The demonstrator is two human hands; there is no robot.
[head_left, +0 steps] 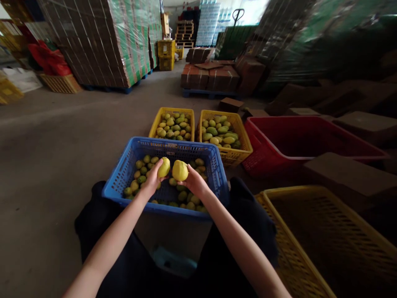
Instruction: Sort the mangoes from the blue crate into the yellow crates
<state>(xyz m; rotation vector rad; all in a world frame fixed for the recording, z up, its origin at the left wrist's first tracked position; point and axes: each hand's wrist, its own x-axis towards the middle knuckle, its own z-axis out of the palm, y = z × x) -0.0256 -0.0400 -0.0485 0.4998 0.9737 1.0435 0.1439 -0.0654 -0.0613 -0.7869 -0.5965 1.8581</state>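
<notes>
Above the blue crate (217,174), my left hand (151,179) is closed round a yellow mango (164,167). Close beside it, my right hand (192,181) grips a second, rounder-looking yellow mango (180,170). A small gap separates the two fruits. Below them, yellow-green mangoes (141,169) lie along the left, right and near sides of the blue crate, and part of its dark floor shows in the middle. My fingers are partly hidden behind the fruits they hold.
Two yellow crates of mangoes, a left one (192,120) and a right one (240,155), stand just beyond the blue crate. To the right are a red bin (254,140) and a large yellow crate (297,244). Flat carton stacks (211,78) and wrapped pallets (93,45) stand farther back.
</notes>
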